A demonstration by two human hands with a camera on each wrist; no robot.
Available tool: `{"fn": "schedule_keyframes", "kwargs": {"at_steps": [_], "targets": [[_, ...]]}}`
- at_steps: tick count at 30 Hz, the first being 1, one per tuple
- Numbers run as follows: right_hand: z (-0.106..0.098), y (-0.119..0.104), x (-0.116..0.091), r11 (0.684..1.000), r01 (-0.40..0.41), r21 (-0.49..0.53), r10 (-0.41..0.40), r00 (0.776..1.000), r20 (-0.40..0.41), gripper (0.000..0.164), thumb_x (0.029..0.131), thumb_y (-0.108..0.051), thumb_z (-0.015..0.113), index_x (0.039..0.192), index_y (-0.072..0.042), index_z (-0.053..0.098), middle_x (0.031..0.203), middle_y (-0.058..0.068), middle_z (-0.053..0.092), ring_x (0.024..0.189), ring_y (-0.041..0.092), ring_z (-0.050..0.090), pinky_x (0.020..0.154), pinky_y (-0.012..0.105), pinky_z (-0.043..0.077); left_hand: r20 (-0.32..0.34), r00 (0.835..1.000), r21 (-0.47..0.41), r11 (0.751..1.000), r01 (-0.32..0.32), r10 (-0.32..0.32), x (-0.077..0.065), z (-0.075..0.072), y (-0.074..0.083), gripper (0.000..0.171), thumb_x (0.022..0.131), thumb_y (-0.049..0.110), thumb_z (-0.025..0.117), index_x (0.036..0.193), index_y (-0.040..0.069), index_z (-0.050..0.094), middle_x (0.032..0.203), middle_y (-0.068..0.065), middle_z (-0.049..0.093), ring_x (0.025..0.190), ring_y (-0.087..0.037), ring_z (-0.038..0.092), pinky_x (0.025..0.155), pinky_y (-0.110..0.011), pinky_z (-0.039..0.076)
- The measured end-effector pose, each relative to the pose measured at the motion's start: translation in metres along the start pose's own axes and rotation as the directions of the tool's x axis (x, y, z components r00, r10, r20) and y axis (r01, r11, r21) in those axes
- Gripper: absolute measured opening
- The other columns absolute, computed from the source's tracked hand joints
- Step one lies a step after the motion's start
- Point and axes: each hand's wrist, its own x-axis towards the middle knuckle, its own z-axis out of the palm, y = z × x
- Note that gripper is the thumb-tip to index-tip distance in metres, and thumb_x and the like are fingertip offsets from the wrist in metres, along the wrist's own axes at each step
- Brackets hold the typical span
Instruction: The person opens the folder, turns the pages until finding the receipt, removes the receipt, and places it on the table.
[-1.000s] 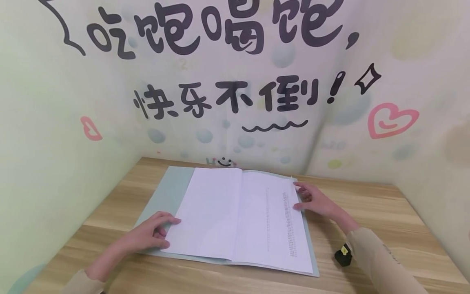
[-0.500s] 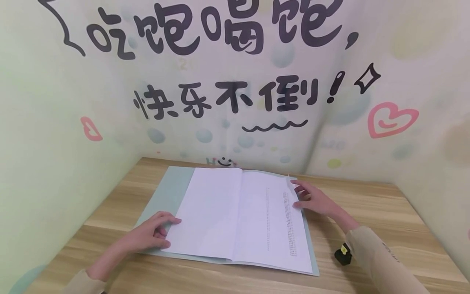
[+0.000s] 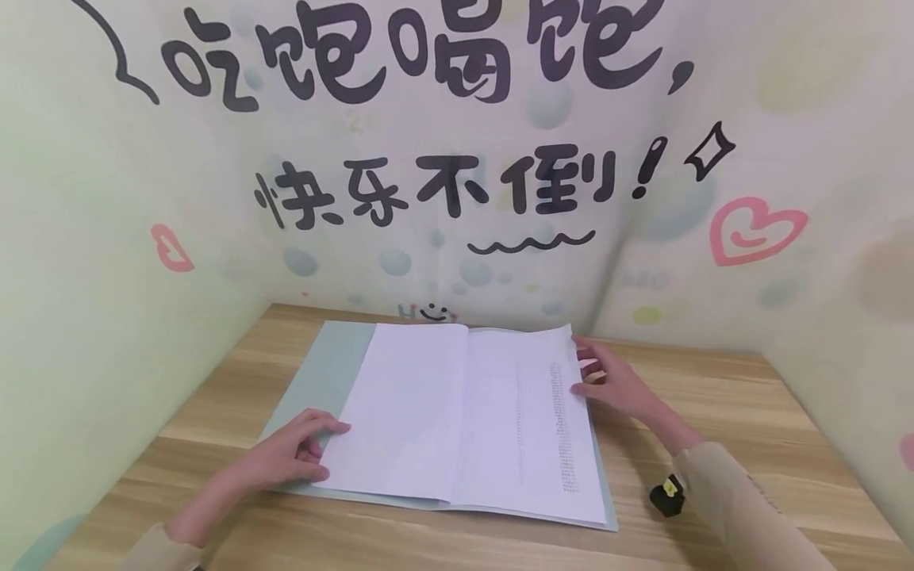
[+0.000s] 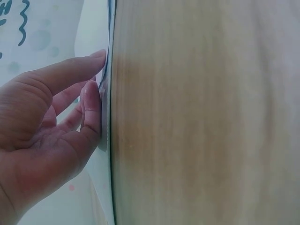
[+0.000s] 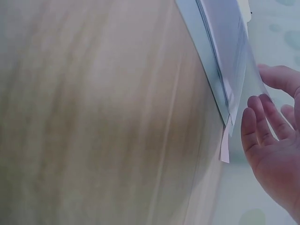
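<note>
A booklet (image 3: 414, 412) with white pages and a pale blue cover (image 3: 334, 349) lies open on the wooden table. Its left page is blank; the right page (image 3: 528, 428) carries columns of small print. My right hand (image 3: 620, 382) pinches the right page near its upper outer edge, and that corner stands raised from the pages below. In the right wrist view, the lifted sheet (image 5: 253, 70) meets the thumb and forefinger of my right hand (image 5: 276, 136). My left hand (image 3: 289, 452) rests at the left page's lower outer edge, its fingers loosely bent. The left wrist view shows the left thumb (image 4: 77, 70) against the paper edge.
A small black object with a yellow mark (image 3: 667, 498) lies on the wooden table (image 3: 721, 412) beside the right sleeve. A printed wall covering (image 3: 457, 262) rises behind the table and along both sides. A narrow pale strip (image 5: 225, 147) sticks out from the booklet's end.
My right hand has shifted slightly upward, raising the right page's upper corner, which curled small at its edge before. My left hand has stayed in place.
</note>
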Motion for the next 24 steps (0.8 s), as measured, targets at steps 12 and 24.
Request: {"fn": "schedule_keyframes", "kwargs": {"at_steps": [12,24], "targets": [[-0.006,0.003,0.003,0.984,0.027,-0.177,-0.024,1.0,0.021,0.057,0.084,-0.014,0.077,0.136,-0.005,0.054,0.136,0.017,0.053,0.103,0.027,0.062,0.08,0.026,0.056,0.007,1.0,-0.009,1.0,-0.001,0.001,0.001,-0.001,0.002,0.061,0.079,0.011,0.078,0.133,-0.003,0.054,0.129,-0.022,0.042,0.086,-0.005,0.045,0.07,-0.017,0.048],[-0.02,-0.007,0.011,0.974,0.096,-0.203,-0.09,0.995,0.039,0.035,0.095,-0.008,0.06,0.13,-0.006,0.061,0.115,0.013,0.062,0.1,0.023,0.059,0.08,0.027,0.052,0.018,1.0,0.002,1.0,-0.006,0.006,0.001,-0.001,0.003,0.061,0.079,0.01,0.078,0.133,-0.004,0.053,0.129,-0.023,0.041,0.084,-0.004,0.045,0.07,-0.017,0.048]]}}
